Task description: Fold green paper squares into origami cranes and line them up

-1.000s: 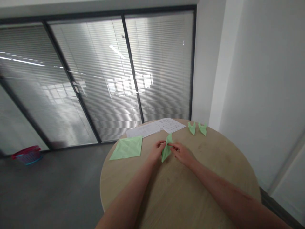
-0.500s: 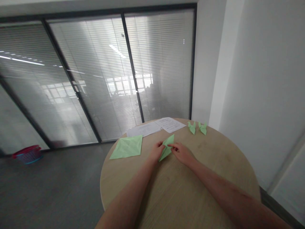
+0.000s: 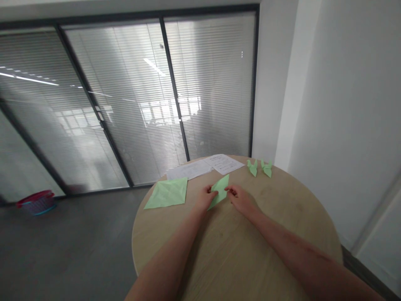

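Note:
Between my hands is a folded piece of light green paper [image 3: 220, 189], a slanted diamond shape just over the table. My left hand [image 3: 206, 198] grips its left side, the thumb lying on top and the fingers partly hidden behind. At the right edge, my right hand [image 3: 238, 197] pinches the paper between thumb and fingers. A larger green sheet [image 3: 167, 193] with crease lines lies flat to the left of my hands. Two folded green paper birds [image 3: 252, 168] stand side by side toward the back right.
The round wooden table [image 3: 244, 251] holds everything. White printed sheets [image 3: 224, 164] lie along its far edge. A red and blue basket [image 3: 36, 202] sits on the floor at left. Behind the table are glass panels with blinds [image 3: 213, 83]; a white wall [image 3: 351, 125] stands at right.
My right hand has moved slightly right, from the paper's middle to its right edge. The folded paper now shows a wider face. My left hand keeps its grip.

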The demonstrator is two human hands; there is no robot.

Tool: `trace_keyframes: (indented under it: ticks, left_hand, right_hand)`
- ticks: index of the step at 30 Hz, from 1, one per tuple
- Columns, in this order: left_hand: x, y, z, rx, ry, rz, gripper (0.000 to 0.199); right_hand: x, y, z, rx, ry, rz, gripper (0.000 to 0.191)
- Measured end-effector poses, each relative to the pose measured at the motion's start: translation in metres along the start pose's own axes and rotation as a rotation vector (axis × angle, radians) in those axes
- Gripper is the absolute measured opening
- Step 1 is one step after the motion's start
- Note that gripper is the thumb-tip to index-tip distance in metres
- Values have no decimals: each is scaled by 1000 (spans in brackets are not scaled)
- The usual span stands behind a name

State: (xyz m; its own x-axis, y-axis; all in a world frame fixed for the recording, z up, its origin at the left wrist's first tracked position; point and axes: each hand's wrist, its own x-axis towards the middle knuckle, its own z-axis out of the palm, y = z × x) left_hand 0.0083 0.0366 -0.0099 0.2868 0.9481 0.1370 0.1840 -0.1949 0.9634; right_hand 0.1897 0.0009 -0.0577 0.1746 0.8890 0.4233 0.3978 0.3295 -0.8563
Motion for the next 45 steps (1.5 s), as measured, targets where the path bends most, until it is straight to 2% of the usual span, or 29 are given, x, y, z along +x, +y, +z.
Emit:
trace_keyframes:
  ticks: [4,9,12,17,23,26,30,34,36,39,45]
  left_hand:
    - [-2,3,0,-42,38,-9,21]
    - [-4,6,2,-98,40,-6,21]
    - [-5,7,4,-117,29,-38,22]
    - [-4,4,5,-129,-12,-39,23]
    - [3,-3,4,37,-4,75,25]
    - [3,-5,7,72,-23,83,28]
    - [-3,-4,12,33,-41,53,34]
    - [-10,2,14,-40,-56,107,23]
    - [-10,4,14,-57,-34,145,28]
    - [-9,5,13,-88,-36,118,40]
    - [-5,-1,10,-115,-99,90,40]
  right_hand:
    - [1,3,1,147,-14,169,14]
    - [-3,-8,0,282,-157,168,31]
    - [-4,-13,-1,313,-194,169,34]
    - [-4,-14,-1,333,-186,177,38]
    - [-4,-12,0,327,-170,173,34]
    - [-4,-11,2,318,-142,169,31]
    - [-2,-8,3,312,-115,196,29]
    - [-1,-8,1,337,-100,253,28]
    - [-1,-7,0,364,-96,263,27]
    - [-1,-7,-1,385,-101,263,25]
    - [-1,-9,-1,360,-130,257,26]
